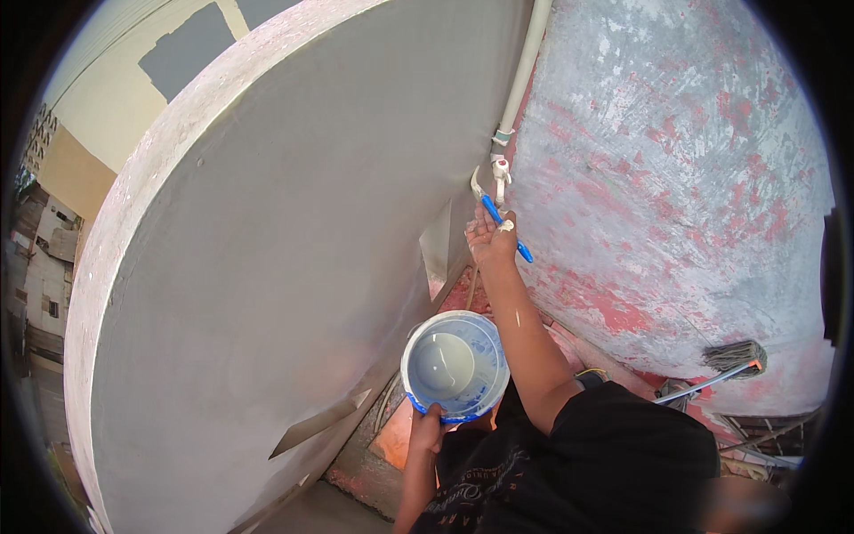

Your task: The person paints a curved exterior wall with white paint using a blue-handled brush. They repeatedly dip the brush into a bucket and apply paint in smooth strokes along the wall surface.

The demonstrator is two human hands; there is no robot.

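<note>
My left hand (428, 429) grips the near rim of a round plastic bucket (494, 351). Pale, greyish-white liquid paint (442, 367) lies in its bottom, and blue smears mark its inner wall and rim. Stretched out ahead, my right hand (492, 238) is closed around a paintbrush (490, 209) with a blue handle. The brush's pale bristles curve up beside the grey wall (267, 222), close to the corner; whether they touch it I cannot tell. White paint spots show on that hand and forearm. Just beyond the brush is a white tap (501, 169) on a pipe.
A pale vertical pipe (527, 71) runs up the corner. On the right stands a patchy grey and red wall (676, 160). A mop or brush head (735, 358) with a pole leans low against it. Unpainted pale patches (320, 424) remain low on the grey wall.
</note>
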